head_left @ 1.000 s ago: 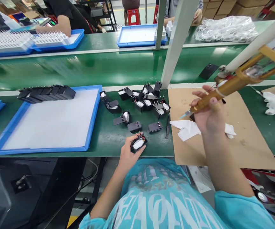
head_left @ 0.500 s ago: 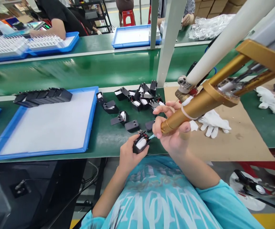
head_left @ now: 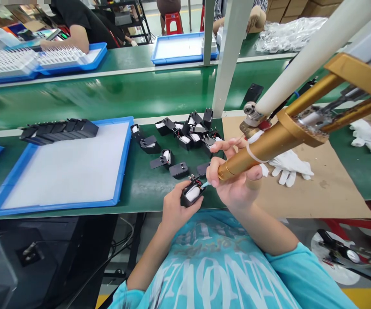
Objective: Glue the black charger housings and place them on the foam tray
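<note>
My left hand (head_left: 179,200) is closed round an open black power adapter case (head_left: 193,193) near the table's front edge. Inside the case lie a white piece and some red wiring. My right hand (head_left: 235,176) grips the lower end of a gold glue gun (head_left: 262,148), thumb and fingers wrapped round it. Its thin light-blue nozzle (head_left: 206,184) reaches the right rim of the case; whether it touches the inside cannot be told. Behind my hands lies a loose pile of similar black adapter cases (head_left: 195,128), several with plug pins showing.
A blue-rimmed tray (head_left: 125,165) on the left holds a row of black adapters (head_left: 59,130). White gloves (head_left: 291,167) lie on brown cardboard (head_left: 320,189) to the right. A white post (head_left: 225,60) and a pale tube (head_left: 304,56) rise ahead. Beyond the green divider (head_left: 108,96), other people sit.
Both hands, the case and the nozzle keep nearly the same position. The view has shifted slightly, and the gold glue gun sits a little further right in it.
</note>
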Action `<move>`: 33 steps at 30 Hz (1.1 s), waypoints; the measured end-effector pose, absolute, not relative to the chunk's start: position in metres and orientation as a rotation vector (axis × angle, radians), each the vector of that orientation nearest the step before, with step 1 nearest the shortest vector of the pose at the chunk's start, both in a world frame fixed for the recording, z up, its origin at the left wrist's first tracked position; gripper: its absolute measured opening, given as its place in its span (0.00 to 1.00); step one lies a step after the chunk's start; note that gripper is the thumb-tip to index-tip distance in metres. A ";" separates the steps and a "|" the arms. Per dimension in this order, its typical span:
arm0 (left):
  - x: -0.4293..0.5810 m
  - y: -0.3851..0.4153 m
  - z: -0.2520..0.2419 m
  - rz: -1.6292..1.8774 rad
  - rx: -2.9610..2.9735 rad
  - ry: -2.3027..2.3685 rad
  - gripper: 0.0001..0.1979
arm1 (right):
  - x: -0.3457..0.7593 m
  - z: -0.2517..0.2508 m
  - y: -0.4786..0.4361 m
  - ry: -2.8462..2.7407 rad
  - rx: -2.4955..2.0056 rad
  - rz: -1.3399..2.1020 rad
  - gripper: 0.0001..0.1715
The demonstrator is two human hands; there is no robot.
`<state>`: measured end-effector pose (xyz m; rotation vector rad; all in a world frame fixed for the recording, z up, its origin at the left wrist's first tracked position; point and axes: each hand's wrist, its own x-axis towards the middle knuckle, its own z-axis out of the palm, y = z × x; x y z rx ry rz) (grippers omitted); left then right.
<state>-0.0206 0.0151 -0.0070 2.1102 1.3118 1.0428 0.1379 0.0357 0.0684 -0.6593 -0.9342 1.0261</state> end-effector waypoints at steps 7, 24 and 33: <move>-0.015 0.018 -0.012 0.923 2.050 1.414 0.18 | 0.128 0.070 0.037 -0.914 -0.684 1.044 0.35; -0.010 0.017 -0.007 1.130 2.087 1.295 0.18 | 0.113 0.069 0.037 -1.037 -0.501 1.105 0.31; -0.053 0.028 -0.012 0.612 1.869 1.303 0.19 | 0.140 0.066 0.034 -0.869 -0.417 1.104 0.27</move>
